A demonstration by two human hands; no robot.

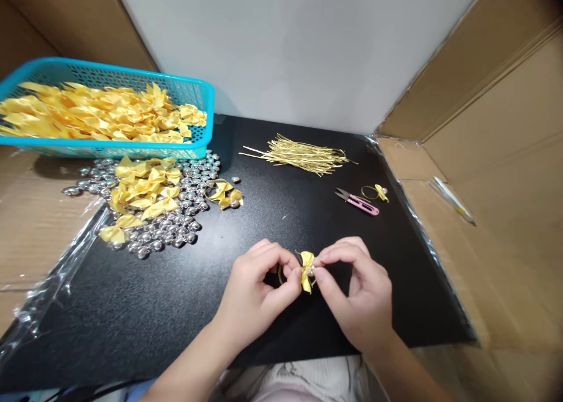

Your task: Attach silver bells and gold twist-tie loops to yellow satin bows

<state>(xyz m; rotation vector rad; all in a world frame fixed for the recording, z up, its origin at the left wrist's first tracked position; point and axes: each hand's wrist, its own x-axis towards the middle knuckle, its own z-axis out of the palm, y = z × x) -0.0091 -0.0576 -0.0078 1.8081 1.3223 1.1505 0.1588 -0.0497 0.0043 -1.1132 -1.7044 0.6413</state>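
Note:
A yellow ribbon bow (307, 268) is held just above the black tabletop, between my two hands. My left hand (267, 279) is closed in a pinch at the bow's left side, where part of a thin gold tie (280, 274) curves out. From the other side, the fingertips of my right hand (357, 287) pinch a small shiny silver piece (311, 270) against the bow's middle. Fingers cover most of that piece, so its shape is hard to make out.
A turquoise basket (132, 148) full of yellow bows stands at the back left. Before it lie loose bows (147, 186) and rounded silver charms (165, 232). Gold ties (305, 155), pink thread snips (363, 204) and finished-looking bows (229, 196) are farther back. A white pen-like tool (453, 201) lies right.

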